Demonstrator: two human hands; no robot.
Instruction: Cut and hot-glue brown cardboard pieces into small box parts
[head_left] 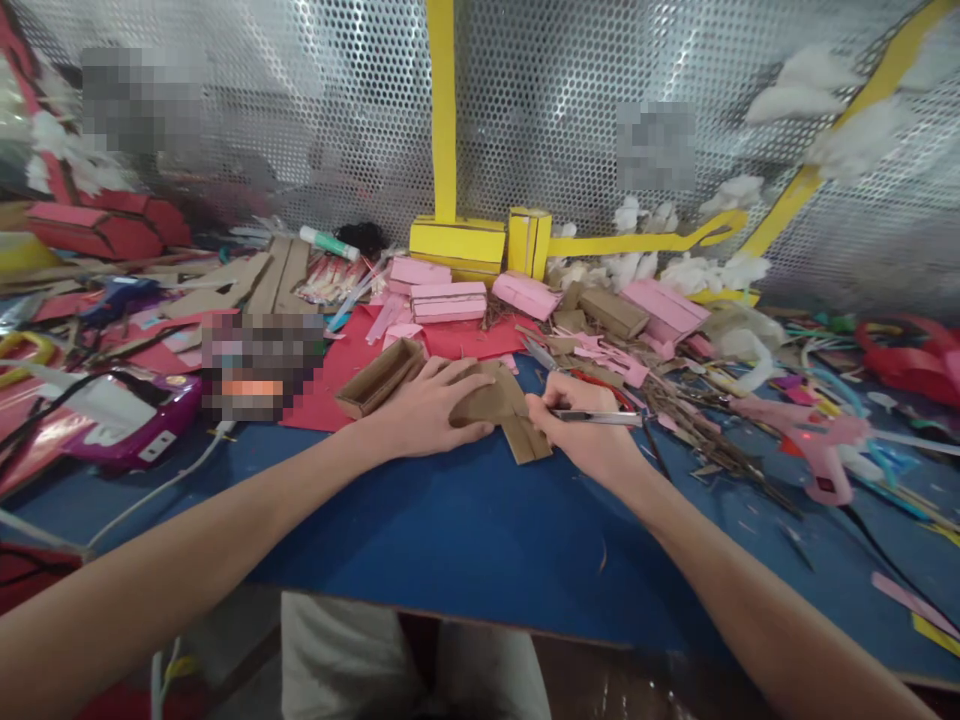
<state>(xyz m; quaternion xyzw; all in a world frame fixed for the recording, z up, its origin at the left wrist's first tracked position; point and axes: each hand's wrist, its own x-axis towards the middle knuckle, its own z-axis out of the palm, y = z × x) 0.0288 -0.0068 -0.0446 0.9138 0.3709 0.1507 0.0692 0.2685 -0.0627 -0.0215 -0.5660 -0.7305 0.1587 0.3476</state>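
At mid-view on the blue surface (450, 530), a flat cardboard piece (501, 399) lies under the left hand (416, 412), fingers spread. At its three o'clock, the right hand (585, 437) is clamped round a utility knife (596, 417); at nine sits an open cardboard box (380, 380).

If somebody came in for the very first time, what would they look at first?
Probably the tall yellow strip rising above a yellow box at the back. Then the pink boxes just in front. In the middle, the left grip rests on brown card while the right grip holds a slim tool.
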